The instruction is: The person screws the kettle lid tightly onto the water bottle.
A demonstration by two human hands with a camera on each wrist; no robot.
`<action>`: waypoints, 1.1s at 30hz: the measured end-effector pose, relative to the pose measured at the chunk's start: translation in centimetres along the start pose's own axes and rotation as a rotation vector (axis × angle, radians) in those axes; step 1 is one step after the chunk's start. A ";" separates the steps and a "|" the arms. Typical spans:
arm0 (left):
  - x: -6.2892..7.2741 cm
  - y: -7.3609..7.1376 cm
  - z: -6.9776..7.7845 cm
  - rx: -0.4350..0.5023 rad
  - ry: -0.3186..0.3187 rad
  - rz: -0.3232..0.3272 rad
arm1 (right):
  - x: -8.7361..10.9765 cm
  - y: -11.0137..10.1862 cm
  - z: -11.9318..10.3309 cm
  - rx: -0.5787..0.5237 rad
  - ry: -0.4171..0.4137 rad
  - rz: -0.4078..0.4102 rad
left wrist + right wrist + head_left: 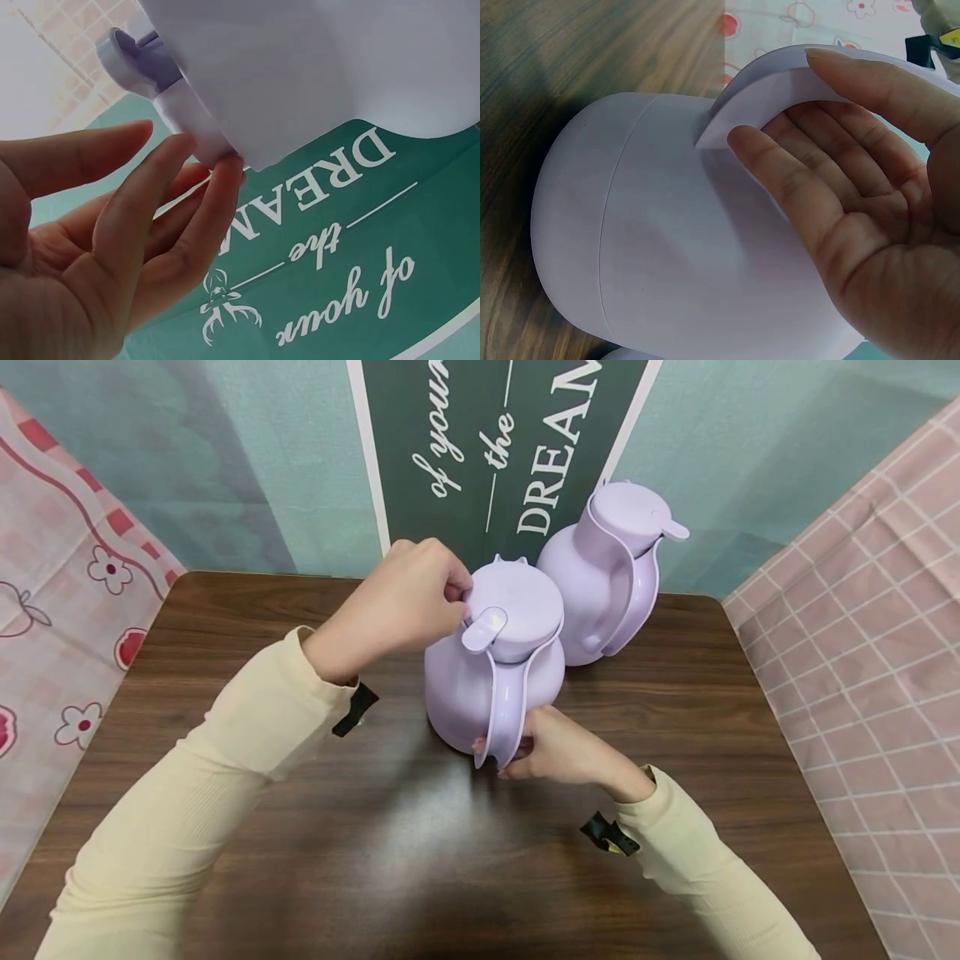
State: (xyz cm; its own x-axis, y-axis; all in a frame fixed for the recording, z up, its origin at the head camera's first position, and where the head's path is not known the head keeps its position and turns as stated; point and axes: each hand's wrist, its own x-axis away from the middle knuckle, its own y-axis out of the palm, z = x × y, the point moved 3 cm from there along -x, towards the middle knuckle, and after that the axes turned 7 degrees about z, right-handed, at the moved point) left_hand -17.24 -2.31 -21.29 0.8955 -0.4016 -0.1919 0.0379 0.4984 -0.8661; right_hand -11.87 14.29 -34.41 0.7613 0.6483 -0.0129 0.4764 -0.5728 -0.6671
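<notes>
A lilac thermos jug [457, 693] stands on the wooden table, its lid closed and its handle towards me. At the left side of its lid [517, 602], my left hand [420, 597] touches the edge with its fingertips. The left wrist view shows the thumb apart from the lid and the fingers only slightly bent. Lower down, my right hand [558, 747] holds the jug's handle [507, 710] near its bottom end. Seen from the right wrist, the thumb lies on the handle's outer side, with fingers passing through the gap between handle and body.
A second lilac thermos jug [577, 577] stands just behind and to the right, its handle turned right. Behind the table [420, 877] hangs a green cloth with white lettering [547, 452]. Pink patterned cloth [67, 610] borders the left side, pink checked cloth [862, 677] the right.
</notes>
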 end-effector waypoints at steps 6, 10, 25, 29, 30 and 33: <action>-0.2 0.0 0.0 0.009 -0.003 -0.004 | 0.0 0.0 0.0 0.002 -0.010 0.001; -0.4 0.0 0.0 0.019 -0.008 -0.013 | 0.0 0.0 0.0 0.006 -0.022 0.001; -1.7 0.1 -0.7 0.039 0.012 -0.055 | -0.1 0.0 -0.1 -0.009 -0.005 0.004; -1.9 0.1 -0.8 0.056 0.008 -0.057 | 0.0 0.0 -0.1 -0.004 -0.019 0.009; -1.9 0.1 -0.8 0.059 0.008 -0.060 | 0.0 0.0 -0.1 -0.003 -0.017 0.010; -1.8 0.1 -0.9 0.065 0.004 -0.068 | 0.0 0.0 -0.1 0.000 -0.020 0.012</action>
State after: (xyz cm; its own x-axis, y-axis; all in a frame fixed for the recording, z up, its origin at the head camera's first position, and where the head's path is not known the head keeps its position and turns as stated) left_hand -19.27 -2.16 -21.43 0.8878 -0.4398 -0.1355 0.1279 0.5186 -0.8454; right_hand -11.83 14.21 -34.32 0.7581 0.6511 -0.0363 0.4670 -0.5810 -0.6666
